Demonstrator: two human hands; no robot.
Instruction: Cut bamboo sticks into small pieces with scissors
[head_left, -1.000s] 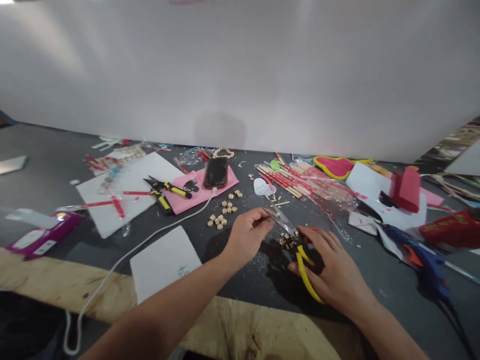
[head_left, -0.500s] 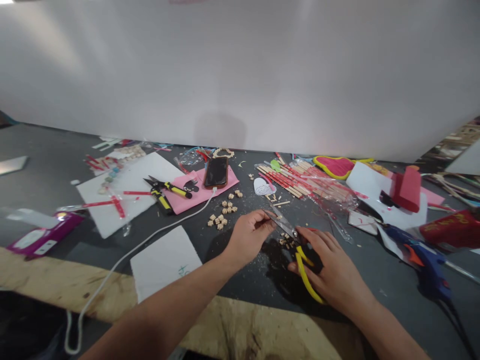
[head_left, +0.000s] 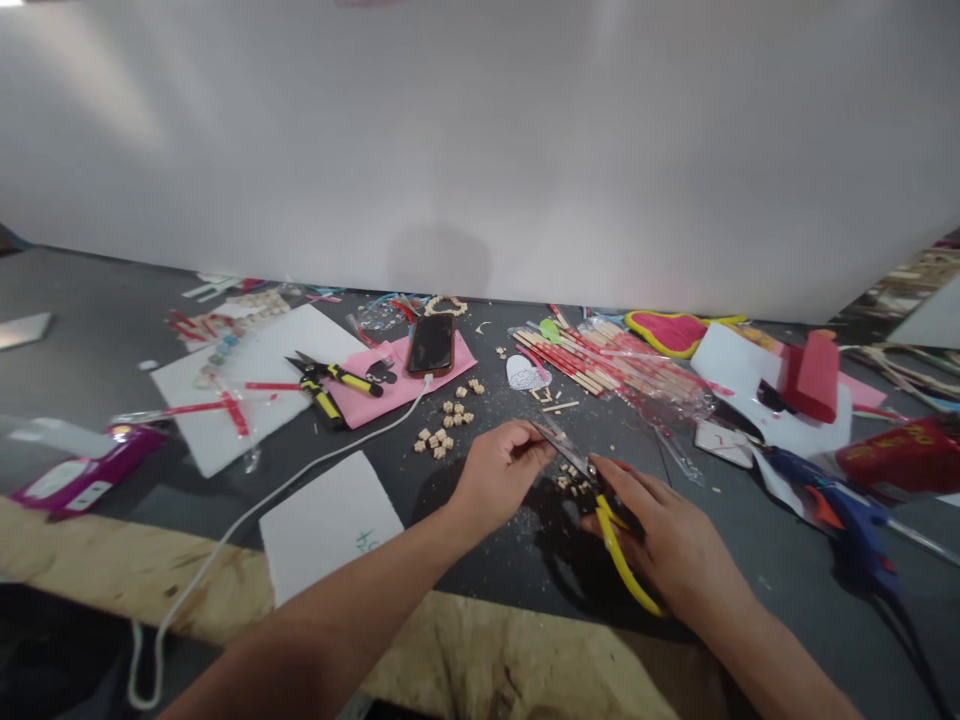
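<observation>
Yellow-handled scissors (head_left: 622, 555) are in my right hand (head_left: 660, 530), its fingers wrapped round them near the pivot. The blades point up and left to my left hand (head_left: 501, 468), whose fingertips pinch together at the blade tips; what they hold is too small to make out. Small cut wooden bits (head_left: 571, 483) lie on the dark table under the blades. Clusters of small wooden pieces (head_left: 435, 441) sit to the left of my left hand. Thin wooden sticks with red wrapping (head_left: 570, 360) lie beyond my hands, near a white patterned paper shape (head_left: 527, 373).
A phone (head_left: 432, 345) with a white cable rests on pink sheets, beside yellow-and-black pliers (head_left: 334, 383). White paper (head_left: 330, 525) lies left of my left forearm. At the right are a blue glue gun (head_left: 847, 510) and a red roll (head_left: 814, 377). A white wall stands behind.
The scissors' handles have shifted slightly right and down with my right hand. The blades look closer together. My left hand has barely moved.
</observation>
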